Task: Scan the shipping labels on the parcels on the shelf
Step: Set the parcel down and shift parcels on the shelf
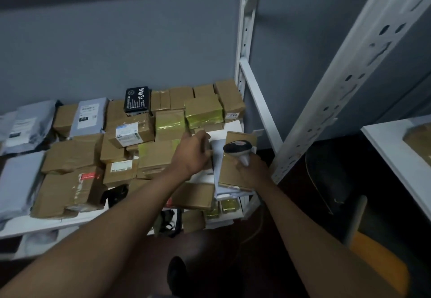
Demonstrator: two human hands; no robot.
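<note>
At the right end of the white metal shelf [229,126], a tall brown cardboard parcel [235,169] leans on a grey mailer; the left hand [193,152] curls round their top edge. Just beside, the right hand [253,170] grips a grey handheld scanner [238,149]. Taped brown boxes [74,155] crowd the shelf leftward.

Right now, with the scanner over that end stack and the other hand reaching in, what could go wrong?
1. The stack under the scanner pokes past the shelf's front edge; a nudge from the left hand might tip the brown parcel off.
2. No label shows on that parcel's top face, so a scan may miss.
3. The right hand is busy gripping the scanner, leaving nothing free to catch a slide.
</note>
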